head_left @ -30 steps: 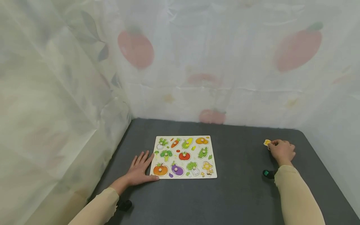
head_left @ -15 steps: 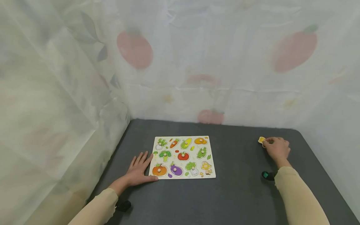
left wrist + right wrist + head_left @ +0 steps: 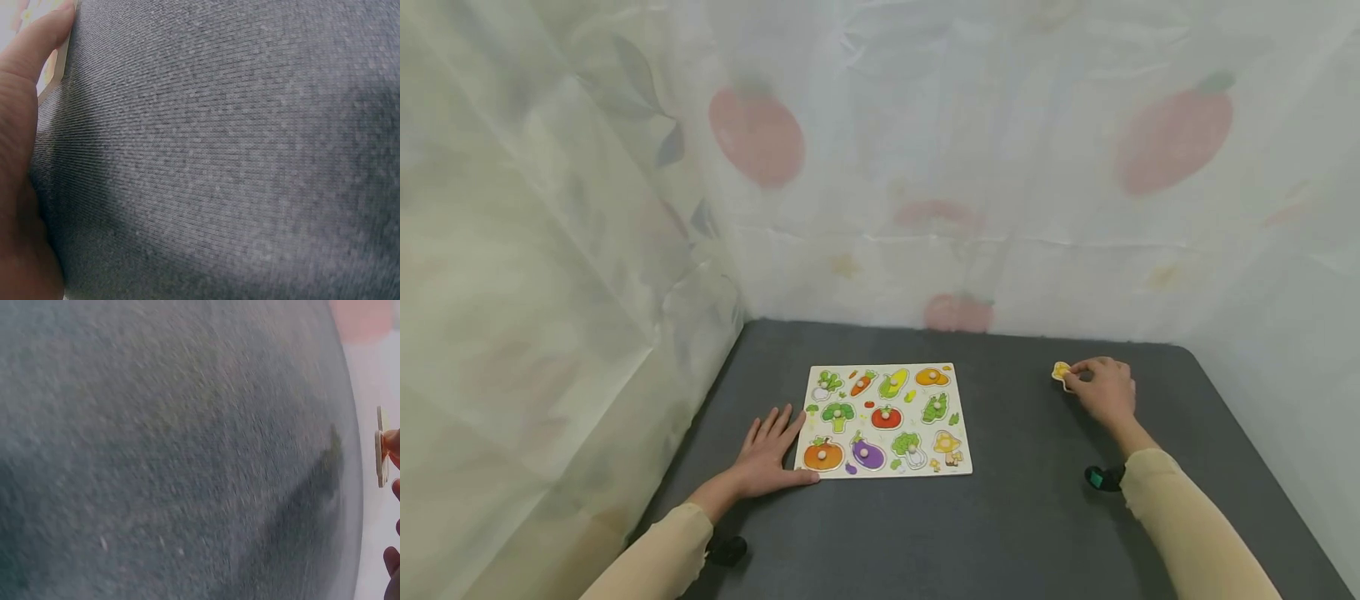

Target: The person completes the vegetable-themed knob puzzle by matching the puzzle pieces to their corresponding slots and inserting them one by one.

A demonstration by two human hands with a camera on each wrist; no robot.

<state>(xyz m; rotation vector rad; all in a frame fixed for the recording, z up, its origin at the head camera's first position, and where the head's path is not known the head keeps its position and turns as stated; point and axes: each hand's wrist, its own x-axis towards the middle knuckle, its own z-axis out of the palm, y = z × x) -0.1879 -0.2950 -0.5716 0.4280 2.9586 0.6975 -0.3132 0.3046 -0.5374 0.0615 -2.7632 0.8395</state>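
Observation:
A white wooden vegetable peg puzzle board [image 3: 880, 398] lies on the table, with knobbed pieces such as a pumpkin, eggplant and tomato in it. The mushroom picture [image 3: 947, 446] at its lower right shows no knob. My left hand [image 3: 767, 458] rests with spread fingers at the board's left edge; its thumb overlaps the near corner, as the left wrist view also shows. Off to the right, my right hand [image 3: 1107, 390] pinches a yellow mushroom puzzle piece [image 3: 1060, 372] between thumb and fingers. The right wrist view catches this thin piece [image 3: 379, 453] edge-on, raised above the table.
The dark grey table [image 3: 1000, 533] is bounded by a pale curtain [image 3: 850, 200] behind and at both sides, printed with red fruit. A black wrist camera [image 3: 1103, 478] is worn at the right wrist, another black wrist camera [image 3: 727, 550] at the left.
My right hand has moved left across the table, carrying the mushroom puzzle piece closer to the board. The left hand stays at the board's edge. The whole head view has shifted slightly.

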